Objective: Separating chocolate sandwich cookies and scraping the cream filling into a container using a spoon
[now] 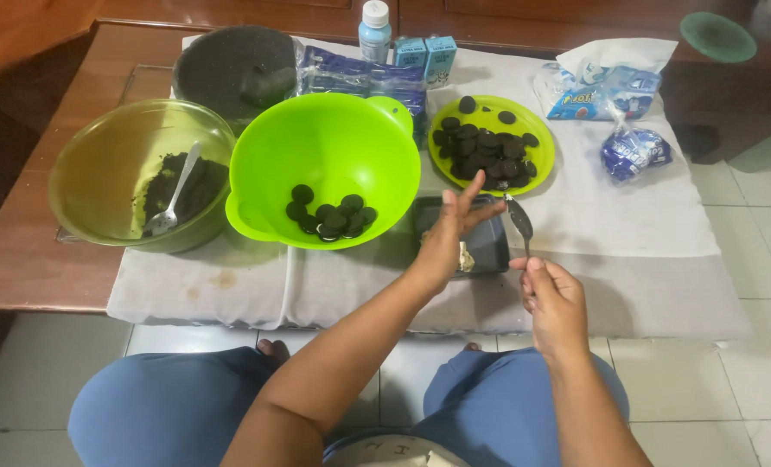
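Over white cloth (pixel 627 233) on wooden table (pixel 22 259), tiled floor (pixel 748 380) below; left hand (pixel 449 233) fingers spread; right hand (pixel 554 303) fingers gripping spoon (pixel 519 220).

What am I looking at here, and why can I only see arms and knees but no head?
The camera sits on the person's head and looks down, so you see only what they see: their own arms and blue-clad knees. The person sits at a low wooden table covered by a white cloth.

The right hand holds a spoon. The left hand is spread open above a small dark tray with something pale in it.

On the cloth stand a bright green bowl with a few dark round cookies, a green plate piled with more cookies, and an olive-green bowl holding dark crumbs and another spoon. Behind are a dark round pan, cookie packets, two small cartons and a bottle.
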